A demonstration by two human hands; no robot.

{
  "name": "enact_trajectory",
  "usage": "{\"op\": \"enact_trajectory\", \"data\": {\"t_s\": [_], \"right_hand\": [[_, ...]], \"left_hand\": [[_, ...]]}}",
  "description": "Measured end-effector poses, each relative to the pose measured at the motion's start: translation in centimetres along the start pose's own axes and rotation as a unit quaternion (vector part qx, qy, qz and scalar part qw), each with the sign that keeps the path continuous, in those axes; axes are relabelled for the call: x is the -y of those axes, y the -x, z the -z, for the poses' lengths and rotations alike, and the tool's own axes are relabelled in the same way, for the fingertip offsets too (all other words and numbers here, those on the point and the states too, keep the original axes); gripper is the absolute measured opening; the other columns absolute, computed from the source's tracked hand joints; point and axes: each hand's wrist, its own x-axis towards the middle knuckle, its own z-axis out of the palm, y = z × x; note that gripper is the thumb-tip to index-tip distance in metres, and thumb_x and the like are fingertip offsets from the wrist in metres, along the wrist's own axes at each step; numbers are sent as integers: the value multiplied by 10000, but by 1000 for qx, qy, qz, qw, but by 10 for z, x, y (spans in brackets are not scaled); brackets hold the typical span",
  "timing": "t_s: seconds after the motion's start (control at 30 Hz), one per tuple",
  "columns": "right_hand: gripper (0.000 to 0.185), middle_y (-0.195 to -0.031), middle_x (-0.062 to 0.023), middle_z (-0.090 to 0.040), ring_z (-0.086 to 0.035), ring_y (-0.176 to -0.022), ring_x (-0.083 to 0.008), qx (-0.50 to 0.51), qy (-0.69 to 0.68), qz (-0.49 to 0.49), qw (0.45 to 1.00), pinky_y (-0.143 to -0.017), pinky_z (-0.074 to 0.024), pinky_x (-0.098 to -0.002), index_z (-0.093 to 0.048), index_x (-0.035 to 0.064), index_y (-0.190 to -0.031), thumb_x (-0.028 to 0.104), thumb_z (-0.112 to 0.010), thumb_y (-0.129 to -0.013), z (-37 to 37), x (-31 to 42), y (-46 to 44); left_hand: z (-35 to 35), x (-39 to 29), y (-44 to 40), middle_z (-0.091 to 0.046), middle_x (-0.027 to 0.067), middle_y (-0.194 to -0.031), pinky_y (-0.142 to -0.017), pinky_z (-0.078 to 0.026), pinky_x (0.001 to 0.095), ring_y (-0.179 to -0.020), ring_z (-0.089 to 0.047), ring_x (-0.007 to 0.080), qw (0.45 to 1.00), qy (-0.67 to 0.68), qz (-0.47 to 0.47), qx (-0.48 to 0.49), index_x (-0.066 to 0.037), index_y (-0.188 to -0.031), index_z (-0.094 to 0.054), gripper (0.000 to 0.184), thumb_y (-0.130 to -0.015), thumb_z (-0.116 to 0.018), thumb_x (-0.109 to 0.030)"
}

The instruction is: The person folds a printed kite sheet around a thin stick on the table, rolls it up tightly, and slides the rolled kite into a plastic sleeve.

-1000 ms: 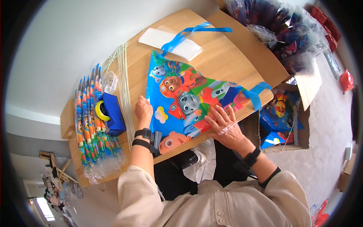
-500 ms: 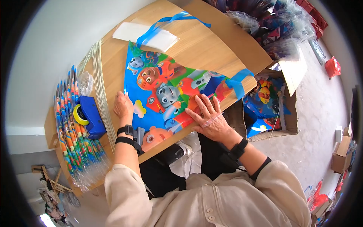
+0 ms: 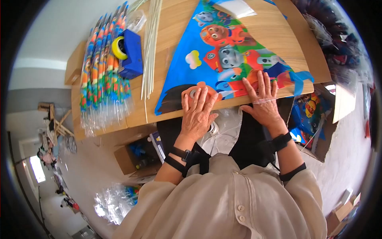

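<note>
A triangular kite sheet [image 3: 178, 75], printed with cartoon dogs on blue, lies spread on the wooden table. Fingers spread, my left hand [image 3: 195, 115] rests flat on its lower edge, over an orange printed face. My right hand [image 3: 263, 104] is also flat and open, pressing the near edge farther right. A clear band circles that hand near the knuckles. Blue ribbon [image 3: 303, 77] hangs at the kite's right corner. White sheets [image 3: 236, 7] lie at the kite's upper edge.
Left of the kite are thin pale sticks [image 3: 149, 51], a blue tape dispenser [image 3: 132, 59] with yellow tape, and a row of rolled, wrapped kites [image 3: 95, 75]. An open carton [image 3: 328, 135] holding printed sheets stands right of the table. Another box [image 3: 129, 157] sits below.
My view has swung left. My left hand has moved from the kite's left edge to its near edge, going from closed to flat. The near left corner now lies unfolded, showing a dark patch.
</note>
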Motion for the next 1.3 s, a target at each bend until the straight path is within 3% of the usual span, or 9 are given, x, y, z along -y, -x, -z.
{"op": "enact_trajectory", "data": {"t_s": [0.23, 0.53, 0.7, 0.77, 0.87, 0.9, 0.97, 1.1, 1.3], "right_hand": [[957, -1533, -242, -174, -179, -1410, -432, 4, 10, 5, 1000, -1105, -159, -613, -318, 267, -1479, 520, -755, -666, -1, 1, 0], [877, -1500, -267, -247, -258, -1389, -422, -32, -12, 30, 999, -1135, -193, -534, -334, 196, -1469, 520, -692, -738, 2, -27, 11], [789, -1482, -97, -373, -357, -1359, -297, -21, -37, -5, 999, -1112, -244, -523, -393, 176, -1427, 400, -725, -748, 25, -128, 44], [713, -1448, -68, -414, -381, -1333, -276, -51, 131, -71, 987, -1076, -300, -516, -442, 197, -1385, 329, -738, -749, 46, -188, 66], [531, -1396, -135, -444, -362, -1345, -330, 103, 195, -389, 894, -1051, -321, -560, -571, 134, -1268, 260, -704, -770, 90, -264, 88], [457, -1385, -155, -454, -372, -1336, -335, -4, 272, -425, 863, -1050, -340, -542, -610, 89, -1203, 188, -677, -761, 83, -299, 96], [479, -1311, -189, -510, -442, -1268, -342, -169, 355, -299, 869, -1039, -379, -454, -603, 88, -1206, 139, -688, -738, 105, -299, 91], [535, -1261, -182, -521, -475, -1197, -378, -252, 48, -75, 964, -1050, -383, -429, -555, 14, -1199, 48, -667, -676, 94, -164, 38], [677, -1441, -132, -414, -345, -1370, -301, -148, -59, 9, 987, -1158, -198, -503, -500, 104, -1328, 448, -677, -771, 15, -65, 17]], "left_hand": [[7, 36, 42, -251, 161, -1542, -1132, -121, 565, -1429, -209, 351, 991, -2, 131, -27, -105, -1482, -297, 663, -919, -543, -356], [12, 46, 72, -193, 288, -1513, -1120, -159, 572, -1410, -184, 432, 979, -84, 186, -5, -45, -1462, -280, 778, -841, -667, -310], [10, 49, 75, -162, 274, -1528, -1127, -164, 559, -1421, -162, 423, 979, -102, 175, 14, -52, -1481, -237, 775, -865, -639, -298], [9, 49, 76, -156, 264, -1534, -1129, -161, 558, -1423, -161, 417, 979, -107, 172, 14, -59, -1487, -226, 772, -874, -628, -301], [7, 49, 76, -146, 261, -1540, -1129, -158, 555, -1425, -156, 416, 980, -109, 167, 17, -60, -1492, -217, 760, -888, -603, -313], [6, 50, 78, -144, 262, -1540, -1129, -157, 554, -1425, -153, 416, 979, -112, 169, 17, -59, -1492, -216, 755, -892, -595, -317], [5, 51, 78, -134, 265, -1542, -1131, -149, 549, -1428, -145, 415, 980, -114, 162, 18, -54, -1493, -212, 745, -900, -576, -322], [3, 55, 79, -125, 266, -1544, -1138, -135, 538, -1433, -130, 411, 980, -130, 152, 18, -48, -1490, -216, 727, -912, -555, -329], [3, 57, 79, -119, 266, -1545, -1142, -129, 541, -1431, -129, 415, 980, -133, 144, 22, -39, -1488, -220, 714, -930, -513, -375]]}}
